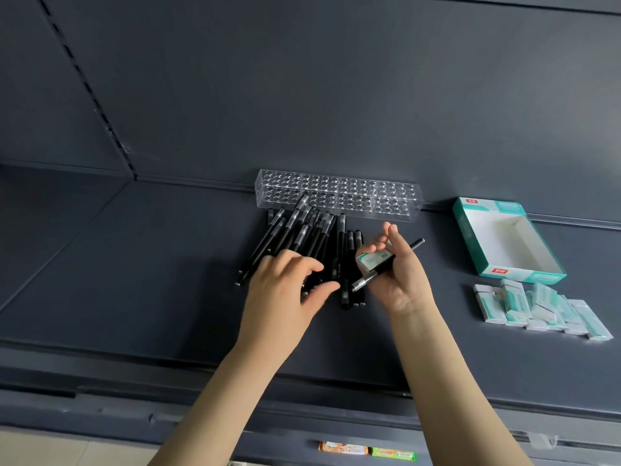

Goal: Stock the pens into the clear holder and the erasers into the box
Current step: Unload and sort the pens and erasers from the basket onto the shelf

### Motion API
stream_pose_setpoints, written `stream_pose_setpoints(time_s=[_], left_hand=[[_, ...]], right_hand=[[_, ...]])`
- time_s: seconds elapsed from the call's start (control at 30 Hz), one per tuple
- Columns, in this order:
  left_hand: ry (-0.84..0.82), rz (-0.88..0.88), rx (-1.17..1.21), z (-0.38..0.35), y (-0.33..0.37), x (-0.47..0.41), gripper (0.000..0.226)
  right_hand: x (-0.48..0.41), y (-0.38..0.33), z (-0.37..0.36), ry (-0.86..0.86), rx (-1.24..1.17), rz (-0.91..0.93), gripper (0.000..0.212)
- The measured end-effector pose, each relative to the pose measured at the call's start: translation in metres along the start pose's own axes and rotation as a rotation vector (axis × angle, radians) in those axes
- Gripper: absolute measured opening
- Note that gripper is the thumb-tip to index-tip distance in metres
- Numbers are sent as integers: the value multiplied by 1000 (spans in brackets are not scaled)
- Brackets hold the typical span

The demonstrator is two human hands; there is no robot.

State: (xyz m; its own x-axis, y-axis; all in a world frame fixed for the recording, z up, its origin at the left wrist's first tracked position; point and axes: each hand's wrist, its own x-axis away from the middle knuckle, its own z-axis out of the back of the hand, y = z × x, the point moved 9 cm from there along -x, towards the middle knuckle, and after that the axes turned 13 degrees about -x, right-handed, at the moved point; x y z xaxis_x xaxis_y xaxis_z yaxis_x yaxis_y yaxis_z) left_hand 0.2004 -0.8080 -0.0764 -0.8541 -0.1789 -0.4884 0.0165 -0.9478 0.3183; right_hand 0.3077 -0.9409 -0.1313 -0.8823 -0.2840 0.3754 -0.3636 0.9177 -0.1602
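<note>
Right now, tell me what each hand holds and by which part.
Right hand: a black pen held around its middle, plus an eraser at one end. Left hand rests on the pen pile; grip unclear.

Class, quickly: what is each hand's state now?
Left hand: on pile of black plastic pens; grip cannot be told.
Right hand: holds one black pen and a teal-and-white rectangular eraser.

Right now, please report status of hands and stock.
Right hand holds pen and eraser. Left hand rests on pen pile. Holder, box empty. Nothing blocking.
</note>
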Motion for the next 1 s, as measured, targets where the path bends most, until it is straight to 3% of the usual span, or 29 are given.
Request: stream_pose_setpoints(time_s=[0.13, 0.3, 0.43, 0.63, 0.77, 1.0], left_hand=[[-168, 30, 226, -19, 17, -3, 44], [-142, 60, 255, -20, 17, -6, 39], [-50, 72, 213, 0, 8, -4, 34], [189, 195, -80, 35, -38, -1, 36], [158, 195, -221, 21, -51, -7, 39], [56, 225, -135, 4, -66, -10, 40]], right_hand=[[1, 4, -1, -5, -2, 17, 18], [0, 3, -1, -27, 33, 34, 19], [-3, -15, 0, -11, -69, 73, 43], [-4, -34, 9, 38, -179, 91, 34], [-1, -24, 9, 34, -213, 63, 25], [9, 2, -1, 9, -69, 78, 16]])
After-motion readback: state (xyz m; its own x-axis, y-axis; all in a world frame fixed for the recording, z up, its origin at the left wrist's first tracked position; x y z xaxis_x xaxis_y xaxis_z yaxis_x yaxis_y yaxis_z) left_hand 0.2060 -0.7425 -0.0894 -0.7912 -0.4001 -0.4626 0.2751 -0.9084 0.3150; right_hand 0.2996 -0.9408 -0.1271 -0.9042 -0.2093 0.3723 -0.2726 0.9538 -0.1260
